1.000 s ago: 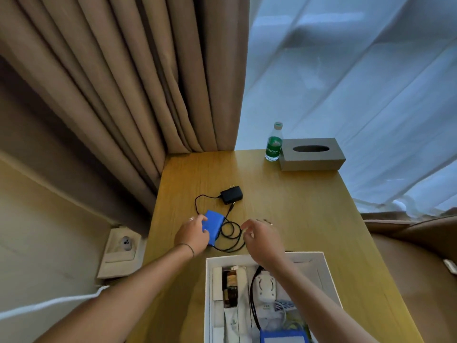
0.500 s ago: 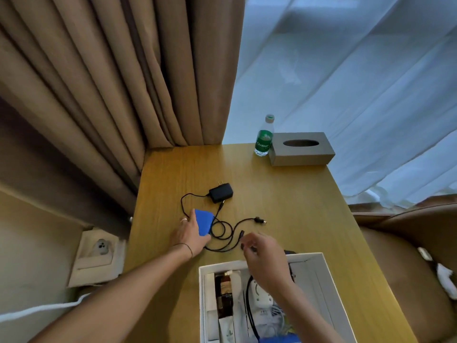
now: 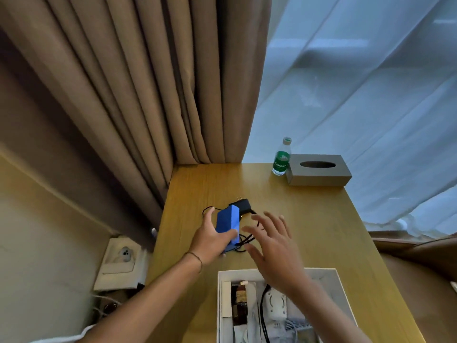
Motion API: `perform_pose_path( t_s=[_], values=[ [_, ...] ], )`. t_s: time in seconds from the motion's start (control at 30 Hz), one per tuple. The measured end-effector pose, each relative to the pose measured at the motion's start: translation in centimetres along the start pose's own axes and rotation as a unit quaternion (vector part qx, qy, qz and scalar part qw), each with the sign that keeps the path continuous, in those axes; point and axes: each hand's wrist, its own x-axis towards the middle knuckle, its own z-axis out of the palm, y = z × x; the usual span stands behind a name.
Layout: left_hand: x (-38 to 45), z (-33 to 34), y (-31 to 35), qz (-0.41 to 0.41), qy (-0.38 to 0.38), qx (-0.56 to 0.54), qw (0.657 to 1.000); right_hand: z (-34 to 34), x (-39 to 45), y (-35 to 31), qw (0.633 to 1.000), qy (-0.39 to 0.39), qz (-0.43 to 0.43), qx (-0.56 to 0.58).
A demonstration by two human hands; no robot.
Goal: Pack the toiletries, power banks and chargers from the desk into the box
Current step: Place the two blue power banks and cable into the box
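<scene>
Wooden worktop (image 3: pixel 309 219); left hand (image 3: pixel 210 240) grips blue power bank (image 3: pixel 227 225) — right hand (image 3: pixel 274 246) hovers w/ fingers spread, holding nothing.

At the far right of my table (image 3: pixel 309 214) a green-labelled water bottle (image 3: pixel 281 158) stands touching a grey tissue box (image 3: pixel 319 170); brown curtains (image 3: pixel 138 82) hang behind.

Blue power bank (image 3: pixel 227 225) in left hand (image 3: pixel 210 237), right hand (image 3: pixel 272 246) open beside.

Your left hand (image 3: pixel 209 240) reached forward, thumb and fingers curled in a grip, though the fingertips were mostly hidden. Your right hand (image 3: pixel 273 246) hovered beside it, palm down, fingers spread and straight, holding nothing.
</scene>
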Motion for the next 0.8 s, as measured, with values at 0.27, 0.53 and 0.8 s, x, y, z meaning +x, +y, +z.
perform_pose_path(
  t_s=[0.27,0.53,0.8],
  values=[
    [-4.8,-1.4,2.0,0.014,-0.102,-0.189,0.977,-5.9,0.0,0.8,0.991,-0.070,-0.101,0.048],
    [-7.8,0.1,1.5,0.018,-0.146,-0.257,0.955,-9.7,-2.0,2.2,0.969,-0.146,-0.030,0.195],
    [-9.4,2.8,0.9,-0.075,-0.330,-0.351,0.873,-10.2,-2.4,1.4,0.954,-0.119,-0.063,0.268]
  ],
)
